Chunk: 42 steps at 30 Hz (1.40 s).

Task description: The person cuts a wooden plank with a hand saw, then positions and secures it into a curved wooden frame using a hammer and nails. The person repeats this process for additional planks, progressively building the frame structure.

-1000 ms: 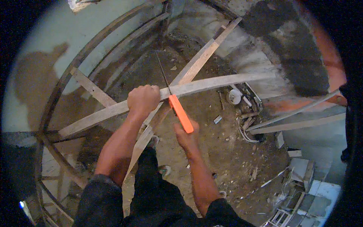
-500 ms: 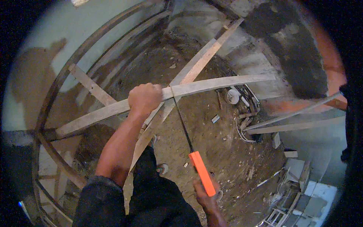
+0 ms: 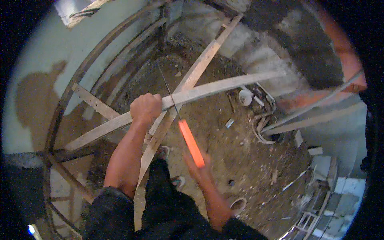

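Head view, the only one: left hand (image 3: pixel 146 108) is closed over the pale plank (image 3: pixel 224 88), knuckles up, to the left of the saw line; how the thumb sits underneath cannot be told. Right hand (image 3: pixel 199 167) is curled around the orange handle (image 3: pixel 191 143) of a saw, individual fingers partly hidden and blurred. Plank runs obliquely across the view in front of the person, passing over a long slanted timber (image 3: pixel 206 58); it appears to rest there. The dark blade (image 3: pixel 165 82) crosses the plank just to the right of the left fist, near the crossing, its tip pointing away over the dirt floor (image 3: pixel 248 160). Step in hand, as judged: sawing across the plank. Depth of cut cannot be read at this angle. Next stroke seems to call for a straight pull on the handle, blade held in line, left hand bearing down and clear of the teeth; a twist could bind the blade.
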Available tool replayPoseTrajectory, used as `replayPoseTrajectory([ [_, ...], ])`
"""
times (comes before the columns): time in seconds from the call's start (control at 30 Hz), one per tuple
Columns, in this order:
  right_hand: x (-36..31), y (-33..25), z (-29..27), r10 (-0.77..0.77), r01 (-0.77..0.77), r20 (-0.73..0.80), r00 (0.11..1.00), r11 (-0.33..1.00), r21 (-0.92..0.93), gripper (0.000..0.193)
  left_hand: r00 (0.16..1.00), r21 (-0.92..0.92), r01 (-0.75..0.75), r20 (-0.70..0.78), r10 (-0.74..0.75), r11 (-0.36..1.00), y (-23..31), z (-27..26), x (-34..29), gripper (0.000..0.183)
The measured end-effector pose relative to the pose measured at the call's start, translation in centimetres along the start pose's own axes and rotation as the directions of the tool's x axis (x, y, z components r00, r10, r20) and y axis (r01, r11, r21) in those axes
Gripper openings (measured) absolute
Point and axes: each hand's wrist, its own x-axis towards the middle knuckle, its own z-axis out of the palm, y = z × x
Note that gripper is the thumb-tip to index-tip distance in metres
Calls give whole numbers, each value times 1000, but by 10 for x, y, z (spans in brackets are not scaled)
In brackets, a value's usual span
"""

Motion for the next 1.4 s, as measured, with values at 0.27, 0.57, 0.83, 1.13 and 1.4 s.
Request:
replayPoseTrajectory([
  [0.27, -14, -2, -20, 63, -66, -17, 998, 978, -197, 35, 995, -62, -92, -54, 88, 994, -6, 7, -4, 48],
  [0.57, 90, 45, 52, -269, 275, -72, 960, 958, 80, 41, 998, 2, -43, 35, 43, 999, -5, 7, 3, 48],
  [0.83, -53, -20, -28, 88, -90, -22, 996, 988, -125, 47, 989, 37, -142, -32, 143, 989, -5, 4, 1, 48],
  [1.13, 74, 34, 45, -129, 130, -72, 989, 991, 9, 18, 983, 152, -180, -19, 185, 972, 2, -9, -11, 29],
  [1.4, -41, -5, -41, -1, 52, -282, 959, 984, 172, 23, 992, 31, -128, -20, 128, 991, -8, 5, -2, 41],
])
